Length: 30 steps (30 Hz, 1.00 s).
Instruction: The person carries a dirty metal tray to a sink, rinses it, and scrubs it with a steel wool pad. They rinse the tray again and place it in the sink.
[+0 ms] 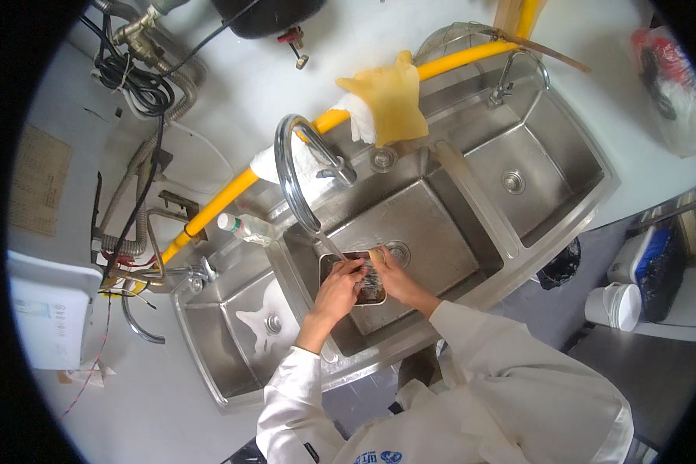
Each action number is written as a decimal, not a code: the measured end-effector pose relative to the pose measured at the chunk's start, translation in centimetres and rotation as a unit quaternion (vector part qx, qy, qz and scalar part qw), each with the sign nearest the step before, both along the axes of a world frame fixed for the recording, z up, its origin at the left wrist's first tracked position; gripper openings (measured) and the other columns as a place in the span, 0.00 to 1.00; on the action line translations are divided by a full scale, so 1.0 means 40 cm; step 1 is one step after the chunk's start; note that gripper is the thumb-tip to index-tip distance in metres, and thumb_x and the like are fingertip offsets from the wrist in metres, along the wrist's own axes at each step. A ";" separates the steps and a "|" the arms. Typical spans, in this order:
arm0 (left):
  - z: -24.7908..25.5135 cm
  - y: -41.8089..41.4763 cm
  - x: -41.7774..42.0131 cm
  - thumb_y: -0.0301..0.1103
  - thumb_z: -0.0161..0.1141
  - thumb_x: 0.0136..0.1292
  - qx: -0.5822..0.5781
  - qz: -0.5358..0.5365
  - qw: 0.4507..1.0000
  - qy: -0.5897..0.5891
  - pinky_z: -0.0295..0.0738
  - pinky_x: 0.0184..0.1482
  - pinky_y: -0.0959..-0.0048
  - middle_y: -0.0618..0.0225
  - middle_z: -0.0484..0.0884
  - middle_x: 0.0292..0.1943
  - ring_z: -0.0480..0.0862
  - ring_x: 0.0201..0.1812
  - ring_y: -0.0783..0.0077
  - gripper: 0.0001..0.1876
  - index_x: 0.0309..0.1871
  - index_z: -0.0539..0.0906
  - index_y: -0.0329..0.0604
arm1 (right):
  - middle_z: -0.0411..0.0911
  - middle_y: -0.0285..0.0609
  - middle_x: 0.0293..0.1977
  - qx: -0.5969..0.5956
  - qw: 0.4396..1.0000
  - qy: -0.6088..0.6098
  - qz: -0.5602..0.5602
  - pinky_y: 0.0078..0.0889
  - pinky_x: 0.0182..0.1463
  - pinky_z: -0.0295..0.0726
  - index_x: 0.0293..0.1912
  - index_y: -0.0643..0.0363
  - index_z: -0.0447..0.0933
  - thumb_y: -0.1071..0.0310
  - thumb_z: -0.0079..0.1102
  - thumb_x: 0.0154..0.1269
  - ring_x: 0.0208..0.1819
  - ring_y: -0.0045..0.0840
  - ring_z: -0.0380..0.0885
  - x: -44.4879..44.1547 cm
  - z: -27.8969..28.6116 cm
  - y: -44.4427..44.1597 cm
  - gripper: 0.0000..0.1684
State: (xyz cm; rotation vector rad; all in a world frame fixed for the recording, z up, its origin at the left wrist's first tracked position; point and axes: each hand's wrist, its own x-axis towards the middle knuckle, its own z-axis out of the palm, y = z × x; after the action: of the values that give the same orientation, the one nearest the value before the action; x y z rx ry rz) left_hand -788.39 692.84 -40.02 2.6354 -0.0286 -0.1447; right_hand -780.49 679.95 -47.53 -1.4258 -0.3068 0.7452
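Note:
In the middle basin of a stainless steel triple sink (487,232), both my hands are over a small rectangular metal pan (326,268). Water runs from the curved chrome faucet (284,168) down beside my left hand (341,289). Its fingers are bent over the pan; whether they grip anything is hidden. My right hand (395,277) holds a yellowish piece (376,257), perhaps a sponge, at the pan's upper right. Something dark and shiny with a bristly look lies between my hands, too blurred to name. The drain (397,253) shows just right of the pan.
A clear plastic bottle (249,228) with a white cap stands at the left divider. Yellow rubber gloves (391,104) and a white cloth (301,162) hang on a yellow pipe (223,200) behind the faucet. A white bucket (613,307) is at the right.

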 end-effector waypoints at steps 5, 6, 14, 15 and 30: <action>0.009 0.000 0.005 0.26 0.61 0.50 0.108 0.091 0.988 0.063 0.72 0.51 0.62 0.60 0.78 0.47 0.76 0.50 0.54 0.15 0.44 0.81 0.41 | 0.70 0.49 0.47 -0.072 0.997 0.008 -0.022 0.31 0.55 0.66 0.53 0.63 0.62 0.49 0.37 0.72 0.50 0.32 0.69 -0.002 0.037 0.018 0.26; 0.015 0.005 0.015 0.25 0.61 0.51 0.040 0.082 0.991 0.095 0.73 0.51 0.62 0.59 0.78 0.45 0.76 0.49 0.55 0.14 0.43 0.82 0.41 | 0.70 0.48 0.47 -0.079 0.997 -0.026 -0.011 0.31 0.55 0.66 0.53 0.63 0.62 0.49 0.36 0.72 0.51 0.31 0.68 0.010 0.036 0.020 0.26; -0.059 -0.003 0.072 0.23 0.62 0.48 -0.069 0.039 0.997 0.021 0.65 0.58 0.64 0.60 0.78 0.47 0.73 0.54 0.56 0.15 0.41 0.83 0.45 | 0.69 0.61 0.46 -0.016 0.999 -0.023 -0.023 0.45 0.47 0.68 0.48 0.63 0.62 0.46 0.30 0.71 0.45 0.54 0.70 0.022 -0.006 0.030 0.28; -0.055 0.002 0.084 0.22 0.61 0.47 -0.045 0.029 0.998 0.039 0.63 0.60 0.65 0.60 0.78 0.48 0.72 0.55 0.56 0.15 0.41 0.83 0.46 | 0.69 0.61 0.46 -0.017 0.999 -0.023 -0.027 0.46 0.47 0.67 0.48 0.63 0.63 0.47 0.31 0.71 0.46 0.54 0.69 0.022 -0.015 0.030 0.27; -0.046 0.013 0.089 0.29 0.56 0.54 -0.111 -0.067 0.991 0.039 0.67 0.57 0.63 0.54 0.77 0.47 0.76 0.51 0.54 0.12 0.42 0.81 0.43 | 0.72 0.59 0.43 -0.085 0.987 -0.133 -0.035 0.48 0.48 0.67 0.50 0.60 0.65 0.50 0.35 0.71 0.45 0.54 0.70 0.079 0.003 0.028 0.23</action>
State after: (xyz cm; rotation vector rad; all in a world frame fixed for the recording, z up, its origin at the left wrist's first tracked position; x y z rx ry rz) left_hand -784.83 693.35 -41.86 2.4035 -0.1863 -0.2732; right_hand -777.34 681.07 -47.42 -1.6933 -0.4041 0.5331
